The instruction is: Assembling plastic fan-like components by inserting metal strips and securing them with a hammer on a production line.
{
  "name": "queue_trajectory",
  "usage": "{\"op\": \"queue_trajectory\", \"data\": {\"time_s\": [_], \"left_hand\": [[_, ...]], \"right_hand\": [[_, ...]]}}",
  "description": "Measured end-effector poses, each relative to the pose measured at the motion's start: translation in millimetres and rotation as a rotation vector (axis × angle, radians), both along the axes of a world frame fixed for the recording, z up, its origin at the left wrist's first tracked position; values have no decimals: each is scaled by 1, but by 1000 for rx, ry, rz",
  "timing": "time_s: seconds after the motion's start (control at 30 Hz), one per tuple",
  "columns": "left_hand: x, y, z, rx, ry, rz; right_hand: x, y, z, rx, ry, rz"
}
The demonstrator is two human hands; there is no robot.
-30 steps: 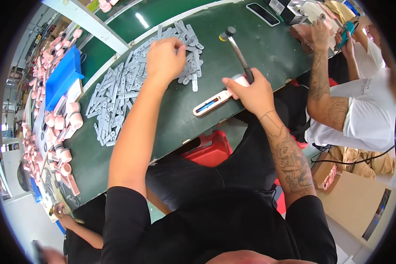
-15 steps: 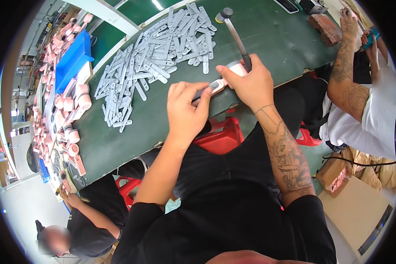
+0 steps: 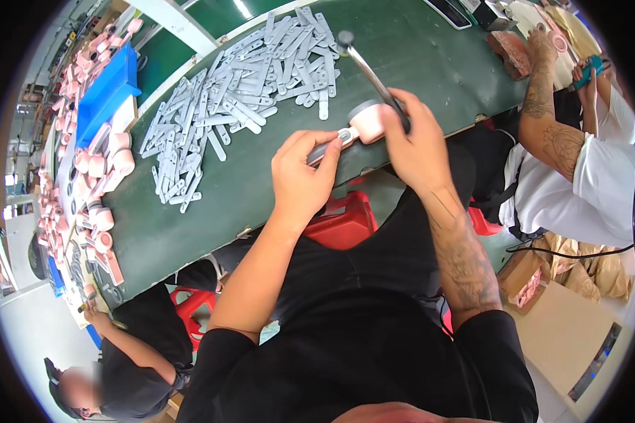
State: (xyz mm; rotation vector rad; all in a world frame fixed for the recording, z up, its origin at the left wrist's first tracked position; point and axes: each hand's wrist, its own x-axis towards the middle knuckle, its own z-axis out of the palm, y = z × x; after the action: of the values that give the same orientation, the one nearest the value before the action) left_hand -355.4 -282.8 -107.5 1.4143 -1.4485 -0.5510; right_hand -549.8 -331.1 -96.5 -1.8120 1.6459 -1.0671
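Over the table's near edge, my left hand [image 3: 300, 169] is closed around the grey-and-pink handle of a small device. The device's round pink head [image 3: 368, 125], with a grey rim, points to the right, beyond my fingertips. My right hand [image 3: 422, 144] grips a hammer [image 3: 365, 67] by its dark handle, close beside the pink head. The metal shaft slants up and left, with the hammer's head raised at the far end. Whether the right fingers also touch the pink head cannot be made out. Flat grey handle strips [image 3: 250, 81] lie heaped beyond my left hand.
On the left, pink device parts [image 3: 99, 166] crowd a bench beside a blue tray [image 3: 109, 95]. A reddish brick [image 3: 509, 53] lies at the right on the green table [image 3: 416, 56]. Co-workers sit at both sides. Red stools [image 3: 342, 222] stand below the edge.
My right hand has drawn back from around the pink head, leaving more of it showing. The hammer has tilted further left. My left hand keeps its hold on the handle.
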Motion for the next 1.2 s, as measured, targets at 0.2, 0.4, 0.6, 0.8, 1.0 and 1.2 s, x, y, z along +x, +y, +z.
{"op": "queue_trajectory", "data": {"time_s": [0.2, 0.4, 0.6, 0.8, 1.0, 1.2], "left_hand": [[12, 0, -8, -30, -32, -41], [10, -1, -11, -63, -70, -61], [10, 0, -14, -76, -56, -52], [21, 7, -4, -38, -169, -27], [63, 20, -6, -43, -375, -66], [60, 23, -12, 2, -297, -82]], "right_hand": [[-45, 68, 56, 214, 30, 274], [-45, 82, 45, 100, 67, 334], [-42, 85, 51, 233, 51, 261], [-41, 85, 51, 247, 117, 290], [-31, 96, 80, 118, 25, 260], [-30, 96, 62, 178, 209, 352]]}}
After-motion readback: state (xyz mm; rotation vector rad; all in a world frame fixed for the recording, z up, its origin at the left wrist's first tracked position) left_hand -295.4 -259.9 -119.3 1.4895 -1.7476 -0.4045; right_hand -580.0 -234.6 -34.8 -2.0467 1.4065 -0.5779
